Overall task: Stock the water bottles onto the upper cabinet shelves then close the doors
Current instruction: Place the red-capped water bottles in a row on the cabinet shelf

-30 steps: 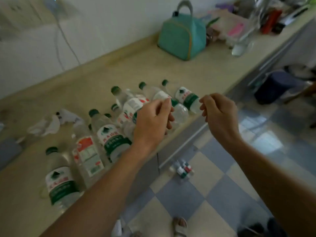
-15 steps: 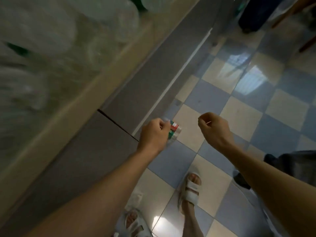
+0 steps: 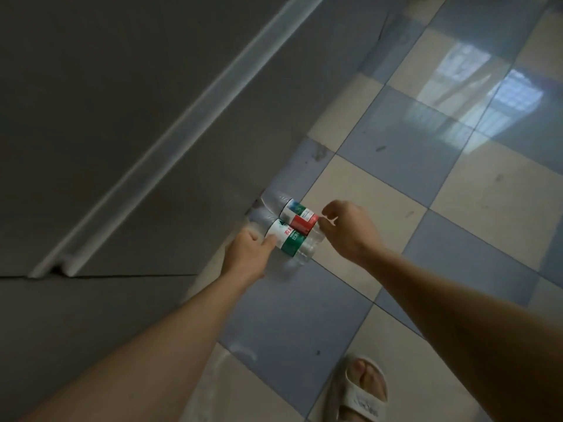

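two water bottles lie on their sides on the checkered floor, side by side and touching, close against the foot of the grey cabinet front. green-label bottle (image 3: 289, 242) is the nearer one to me, red-label bottle (image 3: 300, 217) just beyond it; their clear necks point toward the cabinet. my left hand (image 3: 246, 256) is down at the green-label bottle, thumb laid against its white label, other fingers curled in at the bottle's far side; whether they actually grip it i cannot tell. my right hand (image 3: 350, 229) sits just beside the base ends of both bottles, fingers loosely curled, grasping nothing that i can see. cabinet front (image 3: 91, 123) fills the left of the view, with a pale handle rail (image 3: 170, 138) running diagonally across it. floor (image 3: 396, 141) is blue and cream tile, glossy with window glare. my sandalled foot (image 3: 362, 388) shows at the bottom edge.
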`<state>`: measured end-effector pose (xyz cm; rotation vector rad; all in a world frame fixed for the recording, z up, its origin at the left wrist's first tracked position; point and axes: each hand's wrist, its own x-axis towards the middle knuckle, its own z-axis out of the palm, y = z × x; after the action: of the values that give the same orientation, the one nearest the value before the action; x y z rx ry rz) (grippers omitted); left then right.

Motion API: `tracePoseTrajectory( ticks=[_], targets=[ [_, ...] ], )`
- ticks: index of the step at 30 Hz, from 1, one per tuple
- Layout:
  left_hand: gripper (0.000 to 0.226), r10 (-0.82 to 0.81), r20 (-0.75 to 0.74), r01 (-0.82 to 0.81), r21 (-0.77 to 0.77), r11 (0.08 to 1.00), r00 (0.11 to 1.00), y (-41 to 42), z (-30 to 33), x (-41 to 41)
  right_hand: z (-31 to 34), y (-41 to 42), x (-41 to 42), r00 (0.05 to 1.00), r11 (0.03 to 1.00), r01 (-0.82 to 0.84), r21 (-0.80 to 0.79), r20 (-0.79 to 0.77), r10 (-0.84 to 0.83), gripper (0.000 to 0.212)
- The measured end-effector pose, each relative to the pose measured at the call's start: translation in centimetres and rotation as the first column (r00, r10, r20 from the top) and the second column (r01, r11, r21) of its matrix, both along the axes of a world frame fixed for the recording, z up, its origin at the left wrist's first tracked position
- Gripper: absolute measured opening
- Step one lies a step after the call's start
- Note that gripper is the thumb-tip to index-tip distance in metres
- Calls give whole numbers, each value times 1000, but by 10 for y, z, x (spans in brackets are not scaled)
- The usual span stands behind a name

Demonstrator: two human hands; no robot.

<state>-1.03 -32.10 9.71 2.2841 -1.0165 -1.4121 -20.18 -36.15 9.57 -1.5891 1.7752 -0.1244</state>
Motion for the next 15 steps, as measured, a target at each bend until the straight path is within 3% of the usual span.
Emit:
tracePoseTrajectory(
  ticks=[7, 10, 12, 15],
  targets=[
    [75, 98, -67, -99, -1, 995, 993, -34, -132, 6, -128, -34, 17, 998, 997, -62, 52, 22, 61, 56],
    [91, 183, -86, -187, -44, 981, 979, -40, -159, 1, -155, -39, 22, 994, 992, -104, 72, 50, 101, 63],
    [97, 176, -51, -180, -95, 979, 983, -41, -170, -3, -163, -40, 22, 994, 993, -98, 61, 50, 95, 64],
    [109, 111, -135, -127, -120, 985, 985, -42, -173, -3, -164, -40, 14, 994, 986, -92, 143, 69, 82, 65]
  ],
)
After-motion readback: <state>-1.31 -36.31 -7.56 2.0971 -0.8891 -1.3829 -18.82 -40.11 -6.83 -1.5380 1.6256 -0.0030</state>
